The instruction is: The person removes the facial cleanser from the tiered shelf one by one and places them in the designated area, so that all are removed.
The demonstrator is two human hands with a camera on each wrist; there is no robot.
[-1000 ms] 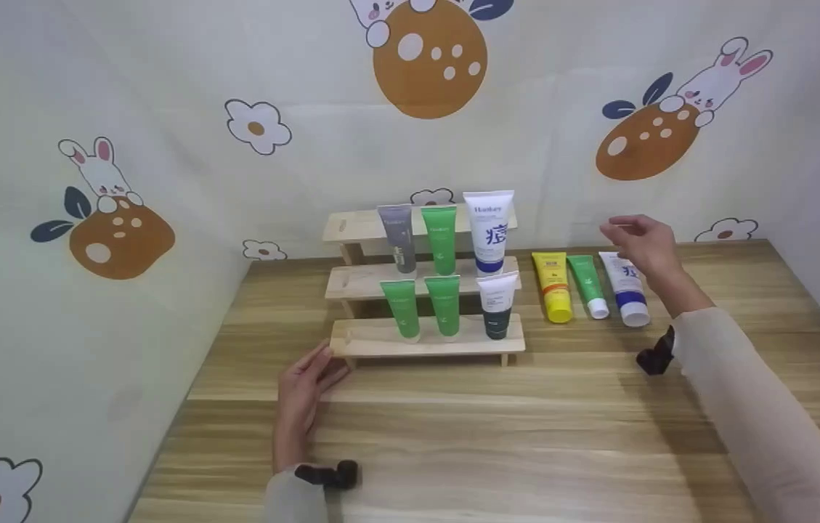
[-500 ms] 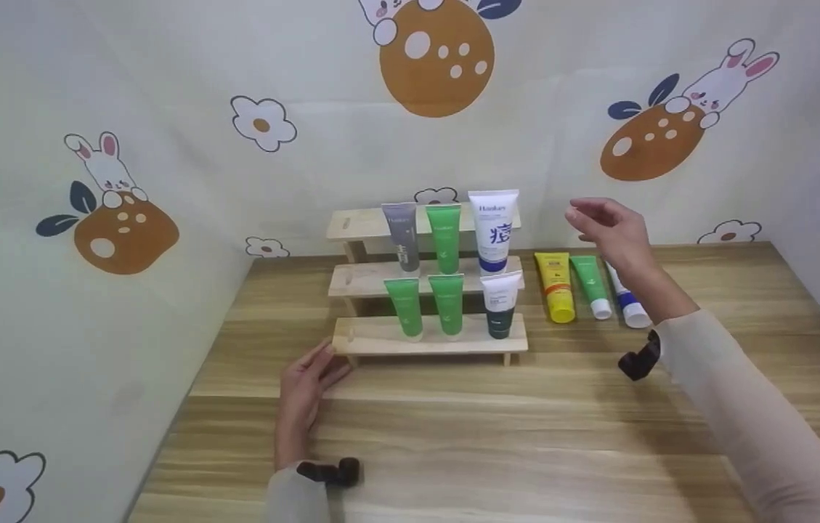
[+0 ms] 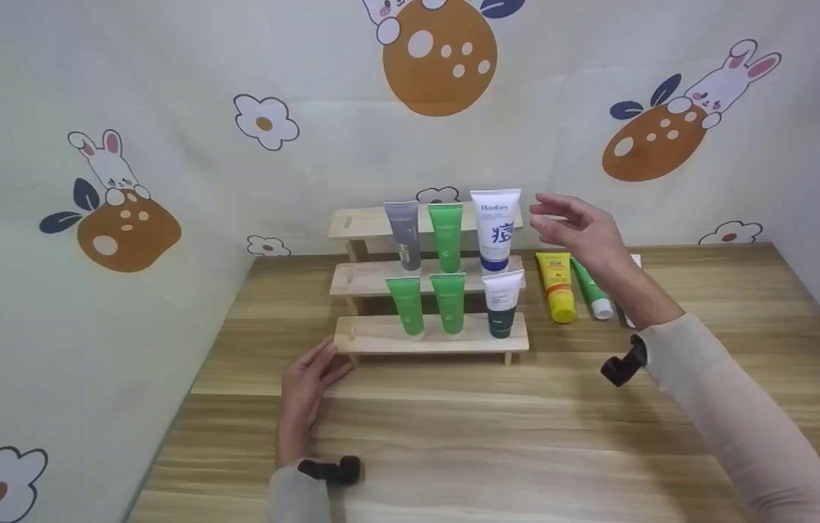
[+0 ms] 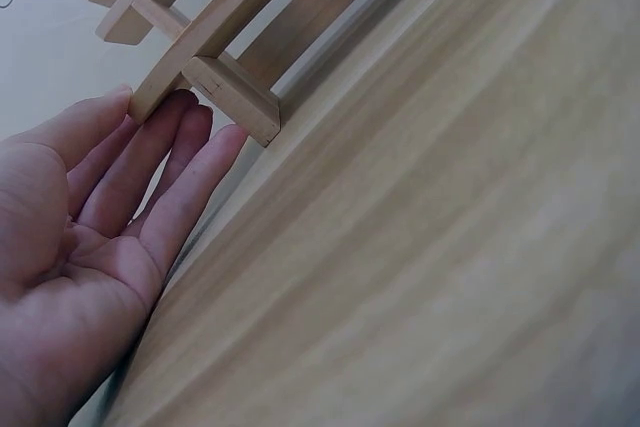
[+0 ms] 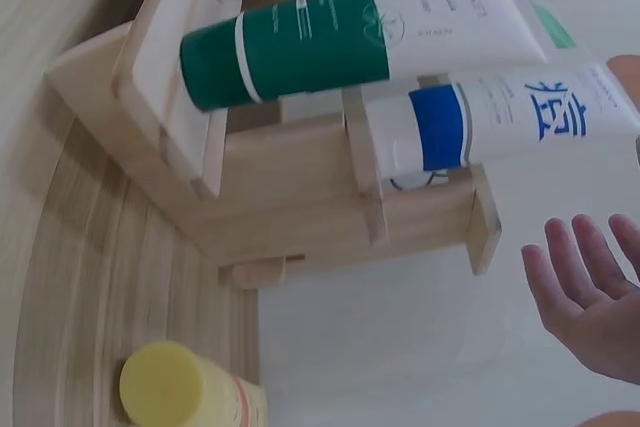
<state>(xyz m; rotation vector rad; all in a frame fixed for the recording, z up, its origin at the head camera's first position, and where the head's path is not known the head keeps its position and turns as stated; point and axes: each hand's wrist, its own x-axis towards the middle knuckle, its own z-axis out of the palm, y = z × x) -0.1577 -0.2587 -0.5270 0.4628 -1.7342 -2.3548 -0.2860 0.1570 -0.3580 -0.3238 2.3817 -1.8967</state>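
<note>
A three-tier wooden stand (image 3: 348,335) holds upright tubes on its lower two tiers. My left hand (image 3: 306,381) grips the bottom tier's left end. In the left wrist view, that hand's thumb lies against the board's (image 4: 215,32) end, with its fingers underneath. On the middle tier are a grey tube (image 3: 404,236), a green tube (image 3: 446,238) and a large white-and-blue tube (image 3: 494,231). Two green tubes and a white-and-dark-green tube (image 3: 502,301) occupy the bottom tier. Just right of the white-and-blue tube, my right hand (image 3: 584,229) hovers, apart from it and holding nothing.
Right of the stand, a yellow tube (image 3: 556,287) and a green tube (image 3: 591,290) lie on the wooden table (image 3: 439,421). A third tube beside them is mostly covered by my right arm. A printed cloth (image 3: 351,160) hangs close behind the stand.
My right hand has moved left, from above the lying tubes to beside the upright white-and-blue tube. My left hand keeps its place on the stand. The head view has shifted slightly.
</note>
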